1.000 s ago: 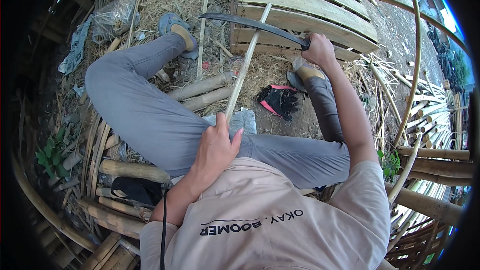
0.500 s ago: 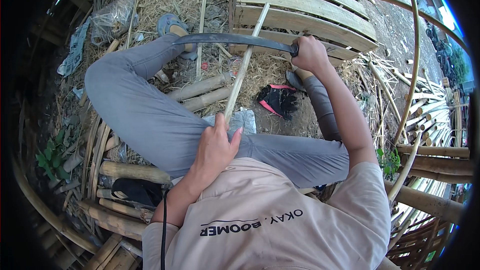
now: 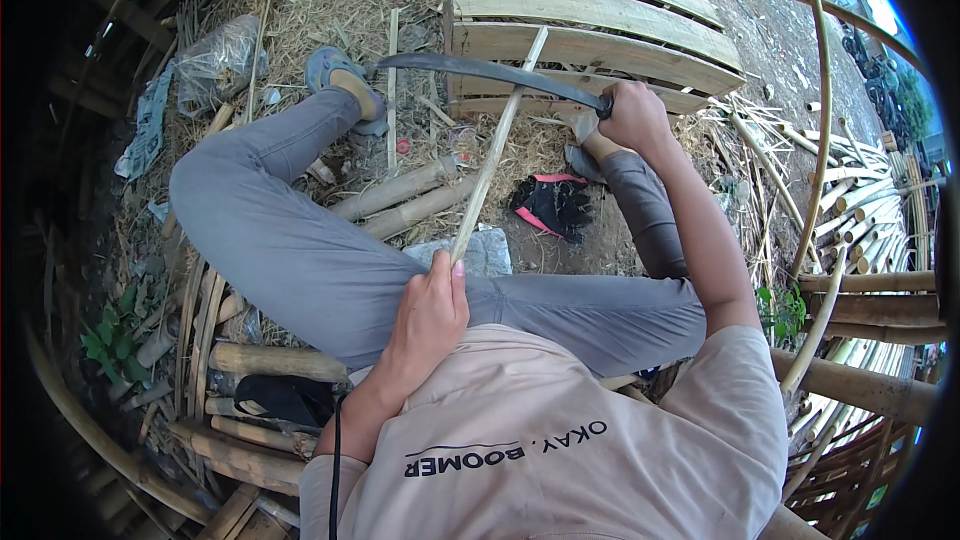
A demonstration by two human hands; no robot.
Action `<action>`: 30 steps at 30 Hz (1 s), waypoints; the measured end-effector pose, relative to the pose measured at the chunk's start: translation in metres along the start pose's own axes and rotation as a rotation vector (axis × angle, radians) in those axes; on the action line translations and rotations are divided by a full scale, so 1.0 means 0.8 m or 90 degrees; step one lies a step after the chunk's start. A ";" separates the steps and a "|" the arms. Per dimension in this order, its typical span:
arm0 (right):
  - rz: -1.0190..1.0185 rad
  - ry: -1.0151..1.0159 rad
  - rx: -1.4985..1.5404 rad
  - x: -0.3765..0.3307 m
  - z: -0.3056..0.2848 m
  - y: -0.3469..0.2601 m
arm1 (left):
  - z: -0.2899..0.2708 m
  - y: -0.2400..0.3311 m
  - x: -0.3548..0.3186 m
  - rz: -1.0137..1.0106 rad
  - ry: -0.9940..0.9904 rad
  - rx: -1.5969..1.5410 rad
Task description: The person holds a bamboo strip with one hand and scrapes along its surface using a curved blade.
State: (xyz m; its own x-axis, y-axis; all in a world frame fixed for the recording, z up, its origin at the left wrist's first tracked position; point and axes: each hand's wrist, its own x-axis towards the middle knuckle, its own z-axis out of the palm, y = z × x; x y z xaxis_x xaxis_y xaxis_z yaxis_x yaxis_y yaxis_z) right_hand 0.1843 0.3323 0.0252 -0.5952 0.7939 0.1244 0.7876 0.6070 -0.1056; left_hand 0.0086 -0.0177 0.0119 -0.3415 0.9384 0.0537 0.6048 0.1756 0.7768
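Gripping curved blade (image 3: 490, 72), right hand (image 3: 632, 115) outstretched

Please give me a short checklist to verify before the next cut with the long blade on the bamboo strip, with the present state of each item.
1. Left hand grips the bamboo strip firmly: ok.
2. Right hand closed on the handle of the curved blade: ok.
3. Blade meets the strip well away from the left fingers: ok.
4. Blade edge touching the strip: cannot tell.
5. Left foot clear of the blade tip: not ok, very close.
6. Gloves worn: not ok, they lie on the ground.
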 end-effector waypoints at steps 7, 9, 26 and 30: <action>0.006 0.020 -0.012 -0.029 -0.034 -0.002 | -0.003 0.009 0.003 -0.046 -0.026 0.015; -0.014 0.026 -0.025 -0.037 -0.038 -0.012 | -0.002 0.006 0.003 -0.022 -0.020 0.017; 0.008 0.104 -0.012 -0.011 -0.057 0.029 | -0.009 0.011 -0.001 0.029 -0.020 -0.037; 0.025 0.073 -0.059 -0.016 -0.063 0.027 | -0.005 0.008 0.002 0.006 -0.016 -0.024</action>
State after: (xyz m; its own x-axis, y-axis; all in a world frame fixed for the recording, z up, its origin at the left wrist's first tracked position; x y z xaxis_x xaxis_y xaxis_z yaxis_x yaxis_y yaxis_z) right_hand 0.2169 0.3332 0.0715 -0.5459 0.8046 0.2337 0.8243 0.5658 -0.0223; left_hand 0.0088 -0.0160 0.0191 -0.3175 0.9472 0.0456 0.5801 0.1560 0.7994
